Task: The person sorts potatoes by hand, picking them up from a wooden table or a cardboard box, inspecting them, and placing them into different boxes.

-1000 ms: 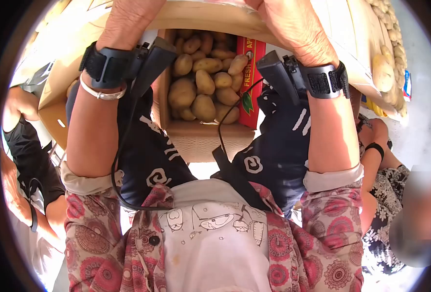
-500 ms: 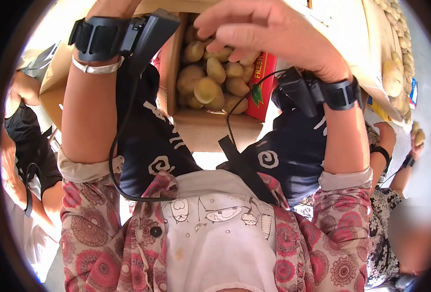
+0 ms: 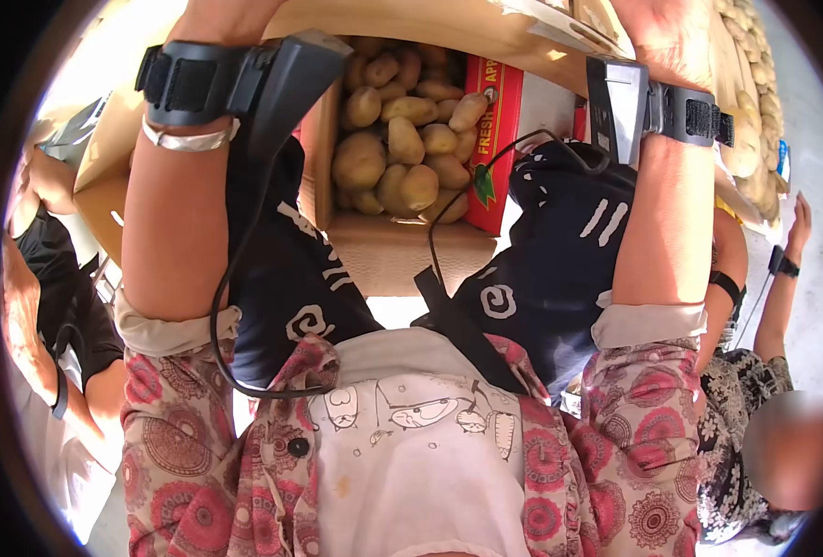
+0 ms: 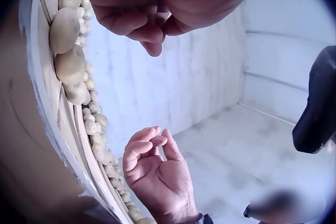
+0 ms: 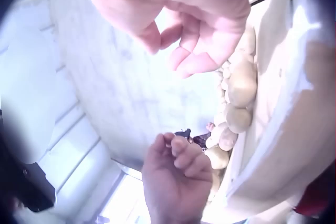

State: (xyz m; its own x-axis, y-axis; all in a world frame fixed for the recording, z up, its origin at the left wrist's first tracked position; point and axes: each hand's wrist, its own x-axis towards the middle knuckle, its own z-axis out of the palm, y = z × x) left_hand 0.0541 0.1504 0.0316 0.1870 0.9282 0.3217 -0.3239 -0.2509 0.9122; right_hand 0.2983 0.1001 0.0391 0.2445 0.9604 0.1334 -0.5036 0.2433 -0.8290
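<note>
My left hand is held up beside the potato-covered board, fingers loosely curled, with nothing visible between thumb and fingers. Across from it, my right hand is raised too, its fingers loosely bent around a bare gap. In the head view both hands are partly cut off by the top edge. Potatoes line the edge of the board, nearest to both hands but apart from them. Below, between the knees, a cardboard box with a red "FRESH" panel holds many loose potatoes.
The curved cardboard edge runs over the far side of the box. A black cable hangs along the left forearm. Other people sit close by on both sides; one raised hand shows at right. A pale wall stands beyond.
My right hand was over the box half a second ago; it has moved up and right. A potato has dropped into the box and lies on the pile. The left hand has hardly moved.
</note>
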